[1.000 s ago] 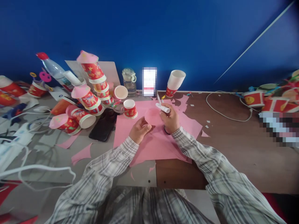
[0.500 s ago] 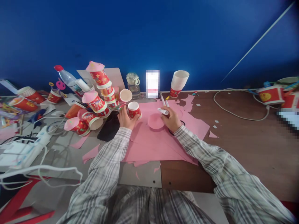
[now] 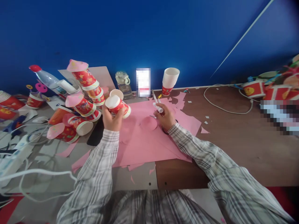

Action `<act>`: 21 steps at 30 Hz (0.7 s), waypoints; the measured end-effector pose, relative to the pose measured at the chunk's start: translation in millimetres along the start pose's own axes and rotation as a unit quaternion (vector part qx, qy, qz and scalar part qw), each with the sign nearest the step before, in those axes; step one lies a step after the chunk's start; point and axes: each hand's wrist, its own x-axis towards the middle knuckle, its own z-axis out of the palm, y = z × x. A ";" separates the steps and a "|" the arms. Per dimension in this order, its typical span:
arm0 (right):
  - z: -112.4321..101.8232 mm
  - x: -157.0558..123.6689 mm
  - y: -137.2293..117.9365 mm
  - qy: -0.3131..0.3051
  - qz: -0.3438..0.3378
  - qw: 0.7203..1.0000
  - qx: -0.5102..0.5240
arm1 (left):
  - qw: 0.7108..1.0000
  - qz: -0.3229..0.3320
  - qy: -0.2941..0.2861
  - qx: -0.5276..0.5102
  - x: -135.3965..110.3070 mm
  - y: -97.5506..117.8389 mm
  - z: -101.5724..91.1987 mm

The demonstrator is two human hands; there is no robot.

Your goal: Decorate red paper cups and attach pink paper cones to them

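Left hand closes around one red paper cup, its wrap apparently steadying the tilt, toward the back edge of the tabletop. Right hand pinches one white tube beside one pink disc. Pink paper beneath probably shields the tabletop. One cup stack stands rearward.

So a paper cutout's sitting on the sheets, cup tower off left, jar and nested cups behind, cable over right.
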 end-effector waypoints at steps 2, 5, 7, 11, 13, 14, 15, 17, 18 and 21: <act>-3.7 2.2 -5.3 0.048 -0.026 0.997 0.048 | 0.986 -0.022 -0.043 -0.162 -12.7 15.3 1.4; -12.9 1.0 -19.0 0.101 -0.083 0.980 0.150 | 0.908 -0.188 -0.164 -0.336 -45.4 22.6 14.7; -20.2 -4.8 -30.6 0.111 -0.105 0.967 0.203 | 0.849 -0.290 -0.220 -0.384 -66.1 17.3 26.5; -29.9 -22.6 -54.3 0.080 -0.114 0.957 0.253 | 0.775 -0.396 -0.261 -0.417 -84.1 2.6 41.4; -30.4 -28.5 -63.8 0.060 -0.093 0.961 0.252 | 0.763 -0.418 -0.258 -0.419 -84.5 0.5 42.9; -29.8 -30.1 -67.2 0.051 -0.078 0.964 0.249 | 0.760 -0.424 -0.255 -0.421 -84.2 0.7 42.9; -28.9 -30.8 -69.4 0.044 -0.062 0.967 0.245 | 0.757 -0.427 -0.255 -0.423 -84.1 1.6 42.7; -26.6 -31.0 -70.5 0.038 -0.032 0.971 0.235 | 0.752 -0.427 -0.262 -0.428 -84.8 3.6 42.6; -25.5 -31.0 -69.6 0.038 -0.022 0.972 0.230 | 0.750 -0.426 -0.265 -0.432 -85.6 4.2 42.8; -21.9 -32.3 -64.9 0.034 -0.007 0.974 0.222 | 0.749 -0.428 -0.254 -0.438 -88.0 3.3 44.2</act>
